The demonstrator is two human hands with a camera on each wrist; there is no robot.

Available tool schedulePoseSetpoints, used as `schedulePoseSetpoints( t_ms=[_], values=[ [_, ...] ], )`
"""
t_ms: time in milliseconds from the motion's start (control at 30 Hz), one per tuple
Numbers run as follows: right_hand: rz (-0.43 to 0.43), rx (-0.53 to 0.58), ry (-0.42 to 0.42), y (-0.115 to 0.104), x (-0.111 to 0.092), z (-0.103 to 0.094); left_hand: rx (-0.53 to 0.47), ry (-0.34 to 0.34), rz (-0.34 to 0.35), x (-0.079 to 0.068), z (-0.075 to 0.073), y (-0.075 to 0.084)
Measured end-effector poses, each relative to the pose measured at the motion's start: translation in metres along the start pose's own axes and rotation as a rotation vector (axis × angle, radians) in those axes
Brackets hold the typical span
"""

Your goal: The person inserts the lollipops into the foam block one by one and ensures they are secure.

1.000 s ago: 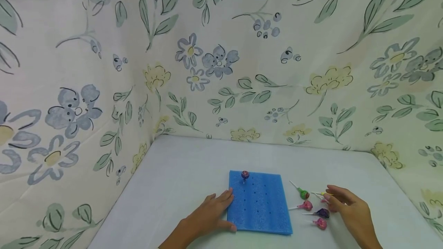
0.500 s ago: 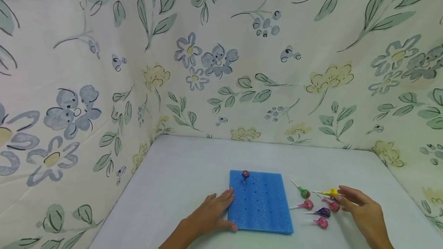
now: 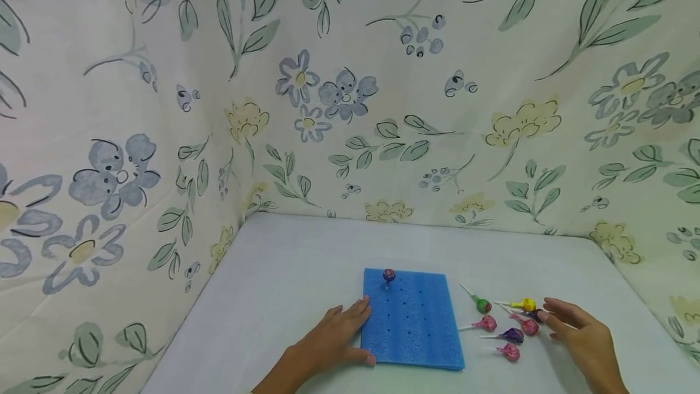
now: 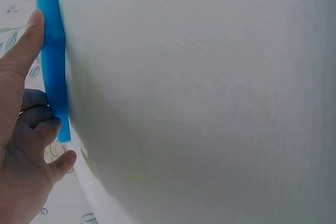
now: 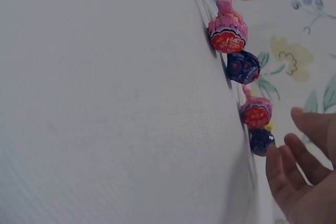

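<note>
My left hand lies along the left edge of a blue foam board, fingers extended against it. Small holes dot the board, and one wrapped lollipop stands upright near its far left corner. In the left wrist view, fingers and thumb touch the board's side. My right hand is beside the loose lollipops, its fingers bent loosely with a gap to the thumb. Nearest to its fingertips is a dark purple lollipop, close to a yellow lollipop and a pink lollipop.
Further loose lollipops lie right of the board: a green one, a pink one, another purple one and a pink one nearest the front. A white table carries everything, with floral cloth behind and at the sides.
My right hand has drawn back to the right, uncovering the yellow, pink and dark purple lollipops. The left hand stays at the board.
</note>
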State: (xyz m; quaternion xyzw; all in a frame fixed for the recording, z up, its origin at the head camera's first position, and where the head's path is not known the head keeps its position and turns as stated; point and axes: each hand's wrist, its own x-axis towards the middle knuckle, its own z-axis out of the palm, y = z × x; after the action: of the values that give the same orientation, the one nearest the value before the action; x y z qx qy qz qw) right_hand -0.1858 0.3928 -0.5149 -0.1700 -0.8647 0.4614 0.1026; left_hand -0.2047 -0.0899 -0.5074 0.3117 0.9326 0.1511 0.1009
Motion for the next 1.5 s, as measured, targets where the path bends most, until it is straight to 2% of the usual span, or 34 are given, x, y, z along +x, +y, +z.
schedulePoseSetpoints(
  t_ms=[200,333,667,900,1200,1500],
  values=[
    [0.134,-0.01,-0.031,0.003,0.009,0.001,0.001,0.0,-0.007,0.001,0.0,0.0],
    [0.174,-0.014,-0.046,0.006,0.014,0.002,-0.007,-0.005,-0.013,0.001,0.0,0.001],
    [0.195,-0.064,-0.077,0.014,0.021,0.004,-0.017,-0.007,-0.008,0.0,-0.001,0.001],
    [0.136,-0.133,-0.1,0.01,0.019,-0.001,-0.002,-0.007,-0.012,0.001,-0.001,0.002],
    [0.12,-0.171,-0.098,0.014,0.022,0.002,0.0,-0.017,-0.036,0.003,0.0,0.002],
    [0.174,-0.133,-0.125,0.018,0.023,-0.001,0.001,-0.019,-0.028,0.002,-0.001,0.004]
  ],
)
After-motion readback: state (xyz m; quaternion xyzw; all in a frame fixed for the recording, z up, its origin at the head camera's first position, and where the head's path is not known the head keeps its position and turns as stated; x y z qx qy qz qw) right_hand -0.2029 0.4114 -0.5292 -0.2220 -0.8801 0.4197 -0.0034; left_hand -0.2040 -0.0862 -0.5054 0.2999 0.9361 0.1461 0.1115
